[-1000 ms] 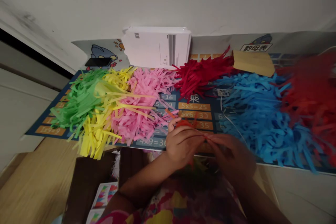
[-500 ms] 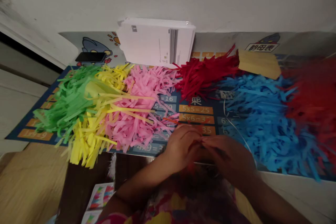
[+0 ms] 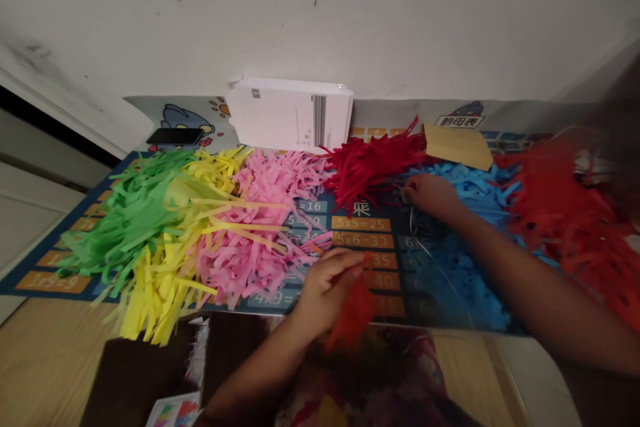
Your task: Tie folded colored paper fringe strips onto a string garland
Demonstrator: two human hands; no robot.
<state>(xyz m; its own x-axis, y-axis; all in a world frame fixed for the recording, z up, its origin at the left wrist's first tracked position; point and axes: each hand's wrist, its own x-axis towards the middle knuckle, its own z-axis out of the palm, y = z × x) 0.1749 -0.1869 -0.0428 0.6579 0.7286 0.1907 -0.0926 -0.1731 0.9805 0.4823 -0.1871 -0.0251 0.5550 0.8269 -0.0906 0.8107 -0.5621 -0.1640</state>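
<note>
My left hand is closed around a bunch of orange-red paper strips, which hangs down over the table's front edge. Farther back, my right hand reaches across the blue paper strips. Its fingers pinch at the upper end of a thin white string; the exact contact is partly hidden. The string trails down the mat towards the front edge. Just left of those fingertips lies a dark red bunch of paper strips.
Green, yellow and pink paper strips cover the left of the printed mat. More red strips lie right. Behind are a phone, a white box and a yellowish paper piece.
My hands were together at the front edge; my right hand has moved away, back and up to the string. My left hand stays near the front with the orange-red strips. The view has shifted.
</note>
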